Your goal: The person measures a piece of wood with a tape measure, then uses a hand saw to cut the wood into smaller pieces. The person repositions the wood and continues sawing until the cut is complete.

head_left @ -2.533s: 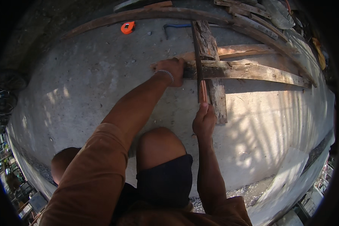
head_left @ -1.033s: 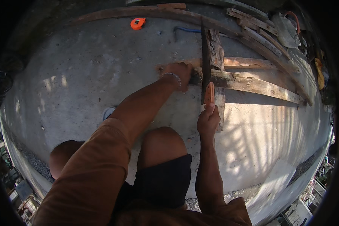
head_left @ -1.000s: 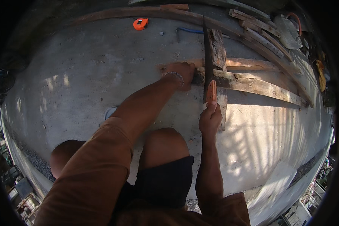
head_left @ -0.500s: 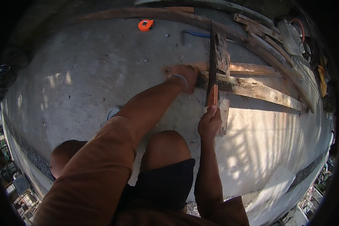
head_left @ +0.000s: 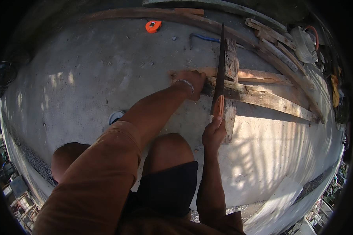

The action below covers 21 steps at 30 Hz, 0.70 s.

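A hand saw (head_left: 220,66) is held by its orange wooden handle in my right hand (head_left: 213,131), closed around it. Its blade lies across a weathered board (head_left: 270,100) that rests over a rough plank (head_left: 230,125). My left hand (head_left: 190,84), with a chain bracelet, is closed on that board's darker end, just left of the blade; its fingertips are partly hidden. A paler board (head_left: 262,76) runs behind the weathered one. My bent knee is below the boards.
An orange tape measure (head_left: 153,26) and a blue bar with a hooked end (head_left: 206,38) lie on the concrete floor (head_left: 94,78). Long beams (head_left: 172,16) and short wood pieces arc along the back. A pale sack (head_left: 305,47) is at the back right, clutter along the rim.
The boards and floor items have shifted down and right in the view. The saw blade now reaches farther beyond the plank's far end than 2.5 seconds ago; my left hand stays on the board.
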Motion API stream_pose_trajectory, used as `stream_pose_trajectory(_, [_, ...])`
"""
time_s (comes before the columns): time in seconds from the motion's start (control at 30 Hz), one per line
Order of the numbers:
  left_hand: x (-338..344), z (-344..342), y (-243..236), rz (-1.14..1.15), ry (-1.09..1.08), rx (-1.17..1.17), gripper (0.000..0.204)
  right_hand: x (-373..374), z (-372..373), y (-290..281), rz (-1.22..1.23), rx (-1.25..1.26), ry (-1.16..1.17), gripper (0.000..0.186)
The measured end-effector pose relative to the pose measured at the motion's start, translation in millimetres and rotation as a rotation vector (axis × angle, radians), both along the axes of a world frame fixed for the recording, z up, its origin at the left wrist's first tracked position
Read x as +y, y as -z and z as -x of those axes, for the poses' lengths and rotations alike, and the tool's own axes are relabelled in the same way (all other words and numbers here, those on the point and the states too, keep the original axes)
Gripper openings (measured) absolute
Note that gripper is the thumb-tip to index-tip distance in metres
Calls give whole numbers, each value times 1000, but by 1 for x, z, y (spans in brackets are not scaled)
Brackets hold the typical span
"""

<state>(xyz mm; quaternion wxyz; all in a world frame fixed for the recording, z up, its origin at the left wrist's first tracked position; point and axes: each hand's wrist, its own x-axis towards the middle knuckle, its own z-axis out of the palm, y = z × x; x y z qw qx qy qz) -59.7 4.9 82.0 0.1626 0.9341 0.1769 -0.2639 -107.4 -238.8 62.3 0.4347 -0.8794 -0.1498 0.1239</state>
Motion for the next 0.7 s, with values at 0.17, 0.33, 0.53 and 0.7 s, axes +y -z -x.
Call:
stream_pose_trajectory(0.17, [5, -3, -4, 23, 56, 18, 74, -113, 116, -65, 102, 131, 19, 57])
stream_pose_trajectory(0.33, [3, -3, 1, 38, 33, 40, 75, -62, 46, -30, 116, 204, 54, 52])
stream_pose_trajectory(0.53, [3, -1, -4, 39, 63, 18, 70, -44, 50, -20, 12, 192, 42, 50])
stream_pose_trajectory(0.7, [3, -3, -7, 34, 55, 40, 68, -125, 111, -78, 279, 331, 113, 66])
